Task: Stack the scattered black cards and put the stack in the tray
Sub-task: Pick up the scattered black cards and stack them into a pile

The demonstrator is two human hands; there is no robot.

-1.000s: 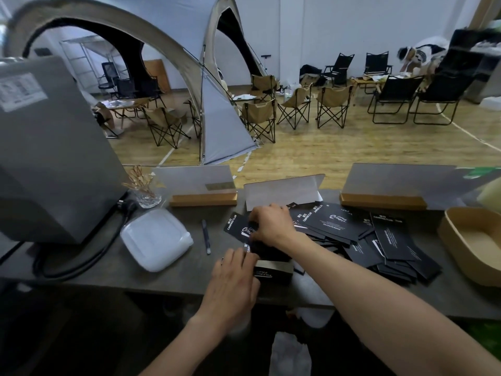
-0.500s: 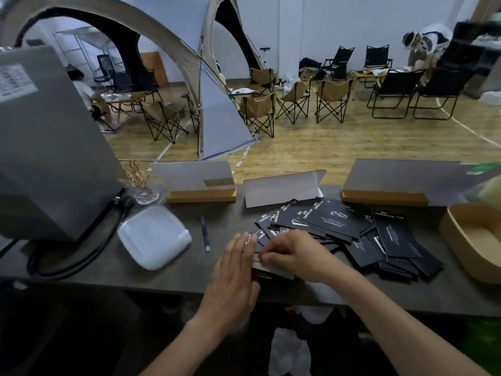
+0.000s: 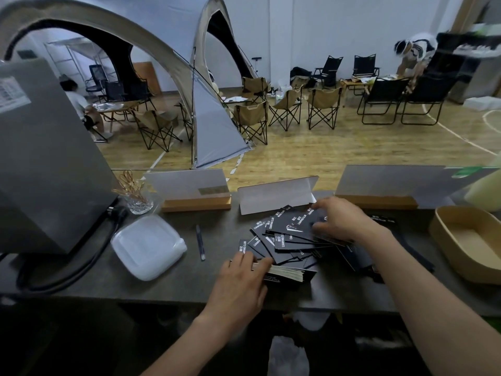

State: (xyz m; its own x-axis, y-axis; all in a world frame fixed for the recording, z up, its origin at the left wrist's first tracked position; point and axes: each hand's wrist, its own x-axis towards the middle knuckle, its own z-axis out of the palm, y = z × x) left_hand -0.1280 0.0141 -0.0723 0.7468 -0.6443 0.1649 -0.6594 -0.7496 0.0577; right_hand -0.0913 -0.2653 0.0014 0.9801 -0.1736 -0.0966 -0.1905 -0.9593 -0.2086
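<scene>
Head view — left hand (image 3: 238, 289) fingers clamped on card stack (image 3: 284, 274), right hand (image 3: 339, 218) fingers spread over scattered cards (image 3: 284, 234).

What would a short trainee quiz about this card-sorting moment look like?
1. True or false: the tan tray already holds black cards.
2. Which hand steadies the stack at the counter's near edge?
A. left hand
B. right hand
3. Fill in: the right hand rests on the ____ cards.

Key
1. False: the tray's visible inside is bare.
2. A
3. scattered
</scene>
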